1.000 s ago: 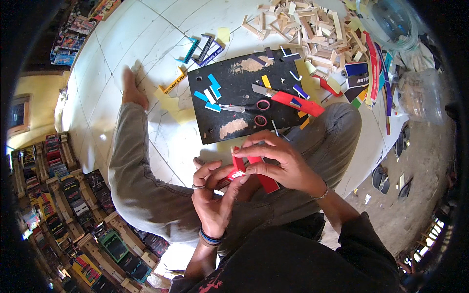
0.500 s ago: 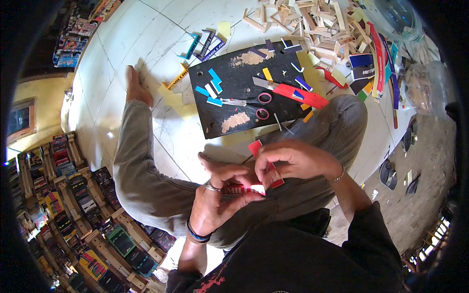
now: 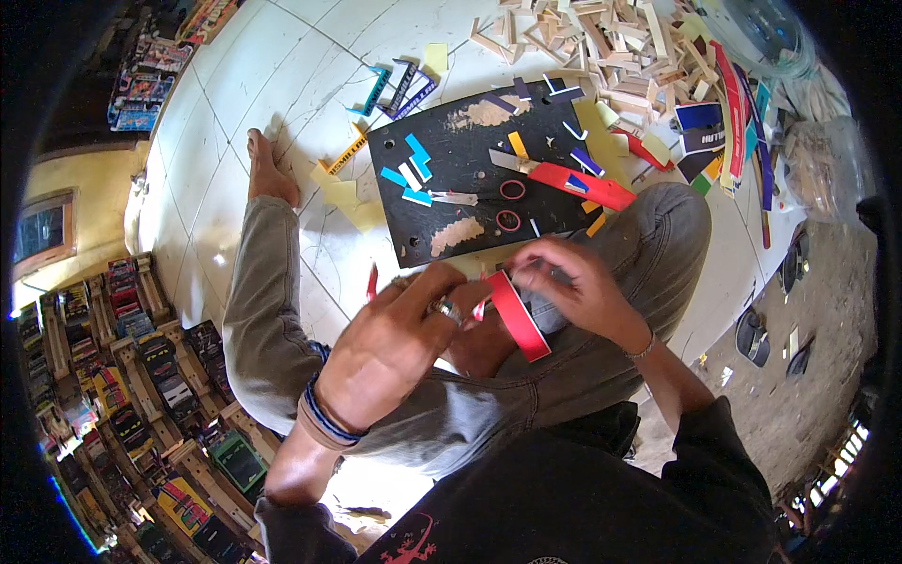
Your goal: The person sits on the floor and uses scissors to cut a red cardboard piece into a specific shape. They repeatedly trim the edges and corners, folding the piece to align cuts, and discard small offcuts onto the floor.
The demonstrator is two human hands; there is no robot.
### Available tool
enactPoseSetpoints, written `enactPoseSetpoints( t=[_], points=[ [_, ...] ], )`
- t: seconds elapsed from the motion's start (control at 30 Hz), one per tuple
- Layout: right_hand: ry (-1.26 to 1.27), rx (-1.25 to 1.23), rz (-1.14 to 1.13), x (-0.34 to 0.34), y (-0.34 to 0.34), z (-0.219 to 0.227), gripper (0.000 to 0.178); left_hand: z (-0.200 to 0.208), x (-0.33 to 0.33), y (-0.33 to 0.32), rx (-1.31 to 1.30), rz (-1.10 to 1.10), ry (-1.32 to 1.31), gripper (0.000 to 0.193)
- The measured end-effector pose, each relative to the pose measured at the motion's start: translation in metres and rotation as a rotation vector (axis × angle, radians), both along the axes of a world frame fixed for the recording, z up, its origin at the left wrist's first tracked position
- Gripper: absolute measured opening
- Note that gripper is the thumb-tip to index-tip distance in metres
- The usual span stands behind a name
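Both hands meet over the person's lap, above grey trousers (image 3: pixel 583 376). Left hand (image 3: pixel 395 352), a ring on one finger, closes its fingertips on the upper end of a red strip (image 3: pixel 517 318). Right hand (image 3: pixel 573 282) pinches the same strip from the other side near its top. Just beyond the knees, a black board (image 3: pixel 460 179) lies on the white tiled floor (image 3: pixel 235 103), carrying scissors (image 3: pixel 512 202) and coloured scraps, with a heap of small wooden sticks (image 3: pixel 611 38) behind it.

I see colourful boxed packages (image 3: pixel 113 376) packed on wooden shelves at lower left, and more flat packages (image 3: pixel 146 80) at upper left.
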State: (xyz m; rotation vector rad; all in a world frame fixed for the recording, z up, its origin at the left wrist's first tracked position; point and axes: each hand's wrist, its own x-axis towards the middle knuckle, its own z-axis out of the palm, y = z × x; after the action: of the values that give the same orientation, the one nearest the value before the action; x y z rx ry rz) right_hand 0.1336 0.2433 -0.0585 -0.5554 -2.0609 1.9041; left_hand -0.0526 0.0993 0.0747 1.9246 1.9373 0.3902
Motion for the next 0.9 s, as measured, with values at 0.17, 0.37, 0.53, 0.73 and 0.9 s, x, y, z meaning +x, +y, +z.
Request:
enactPoseSetpoints(
  t=[0.17,0.37,0.53,0.73,0.9],
  points=[
    [-0.077,0.751,-0.335,0.005,0.031,-0.002,0.014,-0.036,-0.03,0.037,0.124,-0.125,0.195,0.034],
    [-0.059,0.984,-0.221,-0.017,0.037,-0.006,0.021,-0.08,-0.047,0.061,0.205,-0.083,0.31,0.035],
    [-0.247,1.022,-0.196,-0.038,0.019,-0.017,0.032,-0.083,-0.04,0.047,0.194,0.002,0.364,0.039],
    [-0.358,0.97,-0.197,-0.03,0.022,-0.006,0.024,-0.088,-0.035,0.042,0.249,0.012,0.269,0.039],
    [-0.295,0.73,-0.289,0.007,0.025,0.009,0.023,-0.098,-0.004,0.009,0.319,0.285,-0.003,0.027]
  ],
)
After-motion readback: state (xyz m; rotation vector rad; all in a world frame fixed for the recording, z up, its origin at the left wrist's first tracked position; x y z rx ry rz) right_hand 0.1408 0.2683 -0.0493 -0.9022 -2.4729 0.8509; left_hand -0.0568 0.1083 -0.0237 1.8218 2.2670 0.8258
